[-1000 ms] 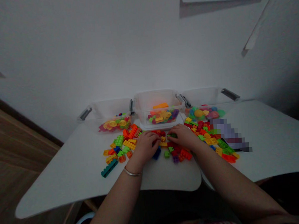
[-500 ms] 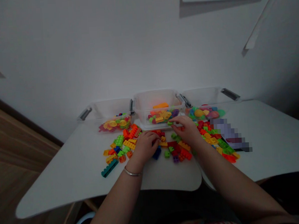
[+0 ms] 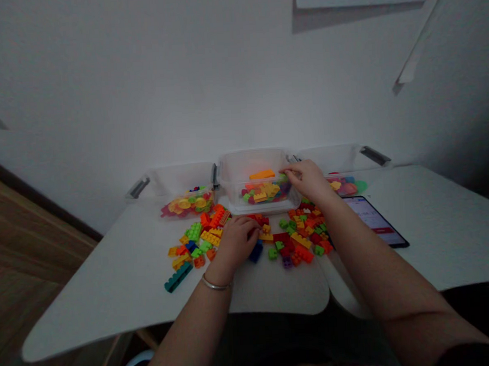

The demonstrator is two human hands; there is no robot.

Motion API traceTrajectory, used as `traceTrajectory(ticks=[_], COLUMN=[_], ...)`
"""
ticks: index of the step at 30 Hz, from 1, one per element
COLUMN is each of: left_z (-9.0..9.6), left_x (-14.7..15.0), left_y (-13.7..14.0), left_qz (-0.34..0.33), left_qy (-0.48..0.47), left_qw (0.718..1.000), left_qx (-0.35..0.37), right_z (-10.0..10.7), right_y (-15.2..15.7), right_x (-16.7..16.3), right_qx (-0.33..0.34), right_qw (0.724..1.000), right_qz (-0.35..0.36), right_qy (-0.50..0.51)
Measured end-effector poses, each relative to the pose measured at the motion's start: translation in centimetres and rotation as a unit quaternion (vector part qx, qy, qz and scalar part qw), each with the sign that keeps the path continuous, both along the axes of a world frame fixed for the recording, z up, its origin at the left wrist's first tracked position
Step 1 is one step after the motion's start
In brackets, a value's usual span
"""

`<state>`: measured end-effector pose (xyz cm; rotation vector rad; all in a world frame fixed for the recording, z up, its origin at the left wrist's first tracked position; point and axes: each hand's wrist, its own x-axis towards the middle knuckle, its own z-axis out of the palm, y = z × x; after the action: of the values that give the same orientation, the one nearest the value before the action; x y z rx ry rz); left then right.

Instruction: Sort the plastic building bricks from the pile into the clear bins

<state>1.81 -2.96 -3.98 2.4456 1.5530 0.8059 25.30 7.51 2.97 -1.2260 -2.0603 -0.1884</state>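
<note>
My right hand (image 3: 305,181) is at the right rim of the middle clear plastic box (image 3: 238,169), its fingers pinched on a small green toy brick (image 3: 283,177). Inside that box lie several colourful bricks and a long orange piece (image 3: 262,174). My left hand (image 3: 239,237), with a bangle (image 3: 215,284) at the wrist, rests among the loose bricks in front of the box. Its fingers are curled; whatever they hold is hidden. Near its fingertips are a yellow brick (image 3: 266,236) and a dark blue brick (image 3: 256,251).
A left clear box (image 3: 181,178) and a right clear box (image 3: 329,159) hold coloured pieces. Loose bricks spread over the white table (image 3: 110,283), with a teal brick (image 3: 178,277) at the left. A phone (image 3: 375,222) lies right of the pile, partly behind my right forearm.
My right hand has moved up and slightly right with the green brick, from the front of the middle box to its right rim. My left hand has stayed nearly still.
</note>
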Motion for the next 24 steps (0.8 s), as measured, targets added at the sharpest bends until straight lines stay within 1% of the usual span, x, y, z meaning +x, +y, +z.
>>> traceTrajectory(ticks=[2,4,7,11,13,15,17,19,22,24], left_z=[0.1,0.3,0.3,0.3,0.4,0.5,0.6,0.5,0.4,0.4], left_x=[0.1,0.2,0.3,0.3,0.3,0.2,0.2,0.2,0.3,0.3], left_y=[-0.1,-0.1,-0.1,-0.1,-0.2,-0.2,-0.3,-0.3,-0.3,-0.3], left_qz=[0.001,0.001,0.000,0.000,0.000,-0.002,-0.002,0.000,0.000,-0.002], left_qy=[0.002,0.001,-0.004,0.004,0.009,0.011,0.011,0.011,0.008,0.003], left_qw=[1.000,1.000,1.000,1.000,1.000,1.000,1.000,1.000,1.000,1.000], left_qx=[-0.001,-0.003,-0.005,-0.011,-0.016,-0.019,-0.018,-0.013,-0.009,-0.012], right_z=[-0.6,-1.1,-1.2,-1.2,-1.3,-1.5,-1.5,-1.3,-1.3,-1.6], right_y=[0.1,0.0,-0.3,-0.3,-0.1,0.0,-0.2,-0.7,-2.3,-3.6], right_x=[-0.5,-0.7,-0.8,-0.5,-0.5,-0.4,-0.3,-0.2,-0.2,-0.4], right_qx=[-0.007,0.011,0.025,0.016,0.013,0.012,0.018,0.037,0.078,0.090], right_qw=[0.999,0.997,0.996,0.995,0.997,0.999,0.996,0.990,0.985,0.984], right_qz=[-0.010,-0.020,-0.023,-0.012,0.007,0.040,0.084,0.111,0.092,0.075], right_qy=[-0.039,-0.067,-0.086,-0.103,-0.080,-0.026,0.035,0.082,0.124,0.138])
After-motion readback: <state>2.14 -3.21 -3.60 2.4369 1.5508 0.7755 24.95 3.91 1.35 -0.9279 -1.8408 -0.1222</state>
